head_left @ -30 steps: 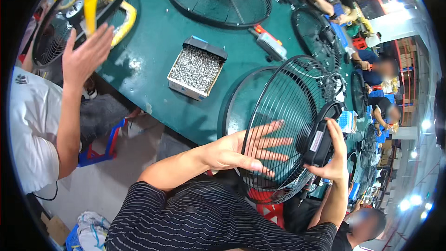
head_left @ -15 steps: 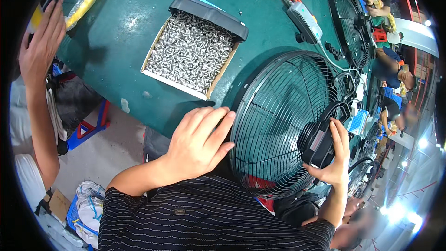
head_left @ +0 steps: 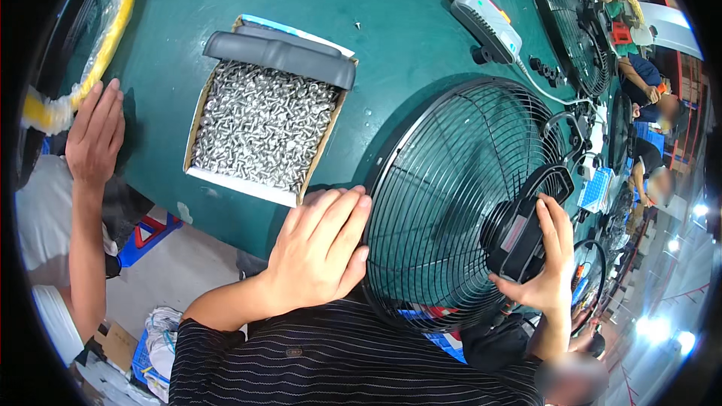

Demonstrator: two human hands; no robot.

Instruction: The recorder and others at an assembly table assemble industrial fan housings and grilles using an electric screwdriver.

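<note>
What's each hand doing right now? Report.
Left hand: open, nothing seen in it, beside the black fan guard.
Right hand: closed on the guard's black housing.

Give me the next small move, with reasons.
Probably slide the black fan guard farther onto the green table: its near side seems to overhang the edge, the right hand holds its housing, and the left hand is beside it.

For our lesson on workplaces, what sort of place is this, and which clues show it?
Probably a factory or workshop floor where fans are assembled: loose screws fill a box on the green table, several round black wire fan cages are in view, and other people are busy beyond.
</note>
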